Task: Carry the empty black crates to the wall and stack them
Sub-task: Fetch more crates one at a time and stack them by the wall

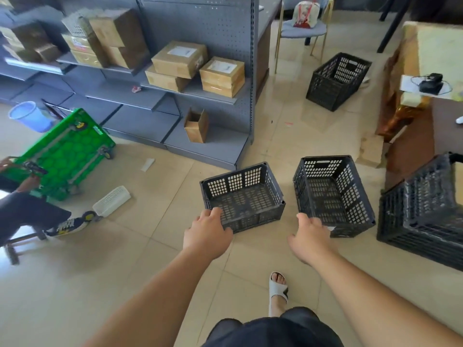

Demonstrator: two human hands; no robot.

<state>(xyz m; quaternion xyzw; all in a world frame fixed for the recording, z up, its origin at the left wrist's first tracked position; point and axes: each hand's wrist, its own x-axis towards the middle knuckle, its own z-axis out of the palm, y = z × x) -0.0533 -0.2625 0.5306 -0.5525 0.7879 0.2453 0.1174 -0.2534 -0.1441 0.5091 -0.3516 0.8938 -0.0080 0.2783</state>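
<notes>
Hands out in front, low over the floor (150,259), just beyond a sandalled foot (276,288). Left hand (206,232) at 11 o'clock, gripping the near-left corner of the left crate (243,199), thumb over the rim and fingers down the outer wall. Right hand (310,240) at 1 o'clock, touching the near rim of the right crate (333,194); fingers hidden behind the knuckles, so no telling whether closed on the rim or merely resting there.

Likely step: taking up one crate in each hand. Worth seating both grips fully before any lift. Better to slide the left grip from the corner toward the middle of the rim, to curl the right fingers well inside, then to raise both straight up and level. Risk with a one-handed rim hold: tipping away from the wrist and knocking the neighbour.

Both crates upright, empty, on the floor, side by side with a gap between, each at 12 o'clock from its own hand. Big crate (423,216) at 3 o'clock, just beside the right crate, seemingly not touching. Far crate (338,81) at 1 o'clock, well apart, by a chair (300,31). Shelf (200,93) at 11 o'clock. No telling which wall is meant for the stack.
</notes>
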